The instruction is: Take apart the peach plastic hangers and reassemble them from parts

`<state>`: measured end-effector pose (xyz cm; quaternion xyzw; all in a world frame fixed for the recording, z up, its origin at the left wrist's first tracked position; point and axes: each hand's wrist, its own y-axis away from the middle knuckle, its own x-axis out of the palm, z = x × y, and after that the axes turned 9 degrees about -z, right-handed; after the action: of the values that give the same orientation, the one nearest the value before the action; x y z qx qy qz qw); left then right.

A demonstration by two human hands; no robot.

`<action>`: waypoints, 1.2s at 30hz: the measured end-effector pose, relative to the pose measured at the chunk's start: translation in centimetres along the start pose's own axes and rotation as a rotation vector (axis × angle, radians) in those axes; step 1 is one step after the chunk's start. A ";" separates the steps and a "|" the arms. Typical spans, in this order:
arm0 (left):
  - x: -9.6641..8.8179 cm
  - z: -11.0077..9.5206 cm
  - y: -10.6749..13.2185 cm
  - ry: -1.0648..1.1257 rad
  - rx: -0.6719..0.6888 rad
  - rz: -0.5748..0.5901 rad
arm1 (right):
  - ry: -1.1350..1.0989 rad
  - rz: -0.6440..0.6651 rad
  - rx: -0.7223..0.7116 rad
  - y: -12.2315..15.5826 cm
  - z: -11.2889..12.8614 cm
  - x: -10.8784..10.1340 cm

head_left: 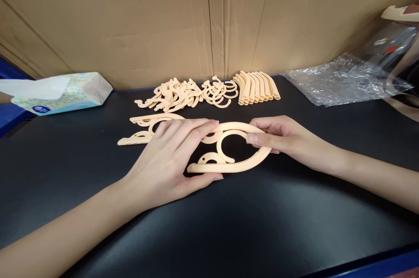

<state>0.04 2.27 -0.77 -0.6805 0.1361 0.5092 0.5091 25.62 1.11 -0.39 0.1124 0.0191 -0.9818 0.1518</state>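
A cream plastic folding hanger (pixel 235 162) lies on the black table (pixel 229 225) between my hands. My left hand (pixel 173 160) rests over its left part, fingers laid along the top bar and thumb under the lower bar. My right hand (pixel 281 138) pinches its curved right end, fingers closed on the rim. Another cream hanger piece (pixel 144 129) lies flat just behind my left hand.
Along the cardboard wall (pixel 196 20) sit a heap of cream hooks (pixel 173 94), a cluster of rings (pixel 219 91) and a row of curved bars (pixel 257 87). A tissue pack (pixel 65 92) lies far left. Clear plastic bags (pixel 347 79) lie far right.
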 end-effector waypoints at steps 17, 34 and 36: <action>0.1 -0.2 -0.1 -0.036 0.085 -0.021 | 0.006 0.036 -0.019 0.0 -0.2 0.9; -0.4 0.0 -0.1 0.027 -0.155 -0.014 | -0.069 -0.120 -0.020 -0.3 -0.8 -0.6; -1.2 0.6 -0.7 0.019 -0.213 -0.031 | -0.097 -0.167 -0.009 -0.5 -1.0 -1.1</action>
<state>-0.38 2.66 0.62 -0.7376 0.0756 0.5064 0.4402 26.66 1.99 -1.17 0.0619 0.0255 -0.9952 0.0707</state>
